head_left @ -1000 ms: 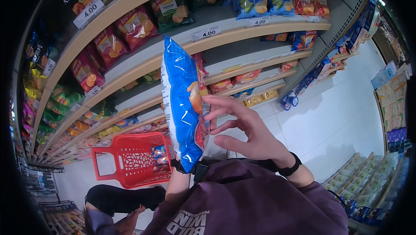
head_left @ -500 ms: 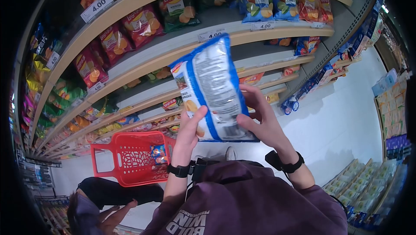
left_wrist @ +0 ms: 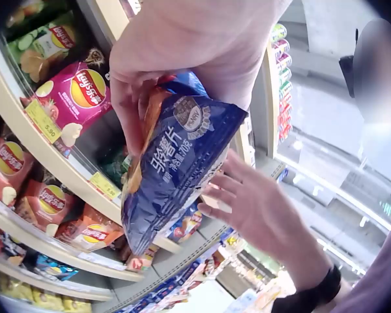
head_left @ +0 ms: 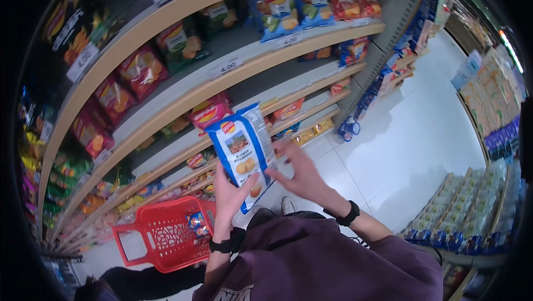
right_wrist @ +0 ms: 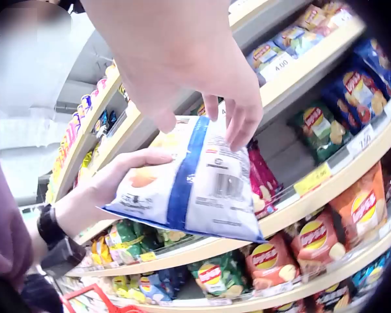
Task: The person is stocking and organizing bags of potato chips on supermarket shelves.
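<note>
A blue and white chips bag (head_left: 241, 148) stands upright in front of the shelves. My left hand (head_left: 229, 193) grips its lower part from below, thumb on the front face. In the left wrist view those fingers (left_wrist: 127, 117) curl round the bag (left_wrist: 176, 163). My right hand (head_left: 291, 170) is at the bag's right edge with its fingers straight and spread. In the right wrist view its fingertips (right_wrist: 238, 134) rest against the bag's top (right_wrist: 195, 186), while the left hand (right_wrist: 111, 186) holds the other side. The right hand (left_wrist: 254, 208) also shows open beside the bag.
Curved shelves (head_left: 222, 82) hold rows of chips bags with price tags. A red shopping basket (head_left: 161, 231) with a packet inside stands on the floor at lower left, beside another person (head_left: 105, 287). A low display of goods (head_left: 472, 212) stands at the right, across the white tiled floor (head_left: 400, 151).
The bag has been turned, so its printed front now faces me, and it sits lower. My right hand has let go of its grip, its fingers now straight at the bag's edge.
</note>
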Demonstrator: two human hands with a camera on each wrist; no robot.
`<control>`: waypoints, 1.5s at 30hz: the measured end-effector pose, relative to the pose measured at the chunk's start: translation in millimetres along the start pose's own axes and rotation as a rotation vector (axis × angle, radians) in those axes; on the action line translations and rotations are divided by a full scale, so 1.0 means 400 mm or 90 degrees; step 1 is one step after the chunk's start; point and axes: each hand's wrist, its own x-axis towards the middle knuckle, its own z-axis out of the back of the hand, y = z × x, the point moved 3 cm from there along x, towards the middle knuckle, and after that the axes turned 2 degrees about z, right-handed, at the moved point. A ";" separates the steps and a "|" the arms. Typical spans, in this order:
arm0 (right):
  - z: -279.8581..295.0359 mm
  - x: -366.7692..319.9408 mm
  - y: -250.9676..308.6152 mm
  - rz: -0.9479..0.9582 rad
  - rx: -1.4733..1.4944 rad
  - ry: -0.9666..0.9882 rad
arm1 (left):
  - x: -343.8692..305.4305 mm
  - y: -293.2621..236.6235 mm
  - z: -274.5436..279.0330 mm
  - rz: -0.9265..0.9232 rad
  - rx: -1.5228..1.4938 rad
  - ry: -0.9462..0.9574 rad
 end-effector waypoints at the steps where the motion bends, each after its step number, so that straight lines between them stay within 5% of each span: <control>1: -0.031 -0.016 0.005 -0.038 0.092 0.063 | -0.006 -0.001 0.002 -0.021 0.087 -0.001; 4: -0.094 -0.046 0.018 -0.076 0.042 0.016 | -0.026 -0.021 -0.007 -0.059 0.207 0.053; 7: -0.096 -0.049 0.023 -0.252 0.234 0.034 | -0.030 -0.024 -0.004 -0.148 0.230 0.122; 8: -0.109 -0.052 0.006 -0.278 0.379 0.006 | -0.033 -0.027 -0.005 -0.164 0.219 0.158; 14: -0.124 -0.089 -0.116 -0.353 0.372 -0.195 | -0.012 0.017 -0.055 -0.172 0.139 0.290; 17: -0.122 -0.131 -0.147 -0.454 0.468 -0.211 | 0.023 0.044 -0.070 -0.155 0.147 0.313; 21: -0.072 -0.125 -0.111 -0.492 0.587 -0.181 | 0.041 0.022 -0.048 -0.197 0.187 0.176; 26: -0.006 -0.123 -0.098 -0.471 0.706 -0.168 | 0.047 0.061 -0.078 0.209 -0.206 0.406; 34: 0.191 -0.124 -0.138 -0.460 0.714 -0.125 | 0.047 -0.038 -0.272 0.213 -0.248 0.365; 40: 0.385 -0.145 -0.222 -0.374 0.606 -0.203 | 0.050 -0.067 -0.477 0.237 -0.232 0.315; 45: 0.541 -0.220 -0.288 -0.436 0.552 -0.160 | 0.056 -0.083 -0.667 0.252 -0.201 0.391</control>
